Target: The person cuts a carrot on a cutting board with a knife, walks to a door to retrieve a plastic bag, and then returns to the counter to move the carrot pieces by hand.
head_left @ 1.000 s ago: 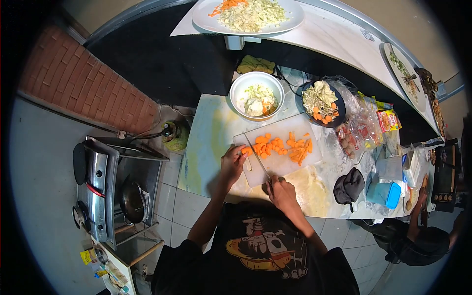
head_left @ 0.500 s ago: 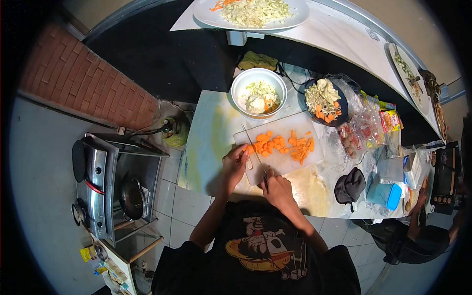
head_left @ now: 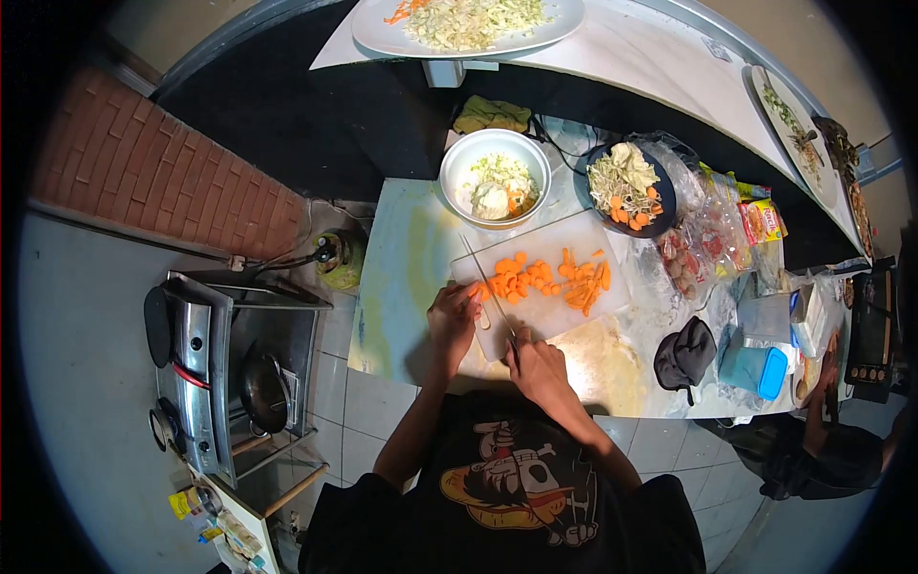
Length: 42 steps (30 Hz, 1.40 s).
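Observation:
My right hand [head_left: 537, 368] grips the handle of a long kitchen knife [head_left: 493, 295], whose blade lies slantwise over the left part of a white cutting board [head_left: 598, 234]. Fingers of my left hand [head_left: 453, 320] are closed on a piece of carrot [head_left: 474, 290] just left of the blade. To the right of the knife lie several carrot slices [head_left: 521, 277] and, farther right, a pile of carrot sticks [head_left: 586, 282]. Behind the board stands a white bowl [head_left: 449, 187] of chopped cabbage, carrot and a pale lump.
Near the board's far right corner is a dark plate [head_left: 595, 218] of sprouts and carrot. Plastic bags [head_left: 712, 239], a black cap [head_left: 684, 352] and a blue-lidded container [head_left: 751, 368] stand at right. A stove [head_left: 196, 373] is at left; another person's arm [head_left: 822, 402] shows far right.
The view has shifted slightly. Both hands stay at the board, with the knife still beside the carrot piece. The knife shows little visible movement.

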Motion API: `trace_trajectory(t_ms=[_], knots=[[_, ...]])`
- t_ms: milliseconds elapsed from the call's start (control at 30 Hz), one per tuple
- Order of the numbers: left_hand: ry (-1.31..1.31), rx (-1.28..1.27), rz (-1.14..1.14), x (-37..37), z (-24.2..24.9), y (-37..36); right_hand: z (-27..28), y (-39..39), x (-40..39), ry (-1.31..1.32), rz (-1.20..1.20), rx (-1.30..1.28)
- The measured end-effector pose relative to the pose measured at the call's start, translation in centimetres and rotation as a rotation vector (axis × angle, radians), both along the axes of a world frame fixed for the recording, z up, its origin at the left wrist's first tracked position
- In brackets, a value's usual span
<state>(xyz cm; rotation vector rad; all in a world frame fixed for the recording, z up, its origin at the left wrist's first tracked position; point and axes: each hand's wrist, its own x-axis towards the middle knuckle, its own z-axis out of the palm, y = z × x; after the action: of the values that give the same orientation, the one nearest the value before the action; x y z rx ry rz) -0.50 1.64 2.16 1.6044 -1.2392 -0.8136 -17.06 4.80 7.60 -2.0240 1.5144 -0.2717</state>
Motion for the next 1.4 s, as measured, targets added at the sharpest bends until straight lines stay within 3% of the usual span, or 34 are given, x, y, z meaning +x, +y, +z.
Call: trace_trajectory(t_ms=[167,600,1167,1267,1400], knots=[[0.081,0.100,-0.002,0.2,0.2,-0.1,0.3,0.0,0.5,-0.028,0.004,-0.028],[0.286,0.043,0.015,-0.1,-0.7,0.1,-0.4,0.4,1.2,-0.022,0.010,-0.049],[0.019,0.042,0.020,-0.4,0.2,-0.1,-1.4,0.4,0.9,-0.114,-0.031,-0.074],[-0.040,0.020,0.033,-0.3,-0.1,0.0,-1.5,0.3,0.6,-0.058,0.055,-0.083],[0.025,0.001,0.093,-1.0,0.7,0.1,-0.9,-0.1,0.8,-0.097,0.028,-0.055]])
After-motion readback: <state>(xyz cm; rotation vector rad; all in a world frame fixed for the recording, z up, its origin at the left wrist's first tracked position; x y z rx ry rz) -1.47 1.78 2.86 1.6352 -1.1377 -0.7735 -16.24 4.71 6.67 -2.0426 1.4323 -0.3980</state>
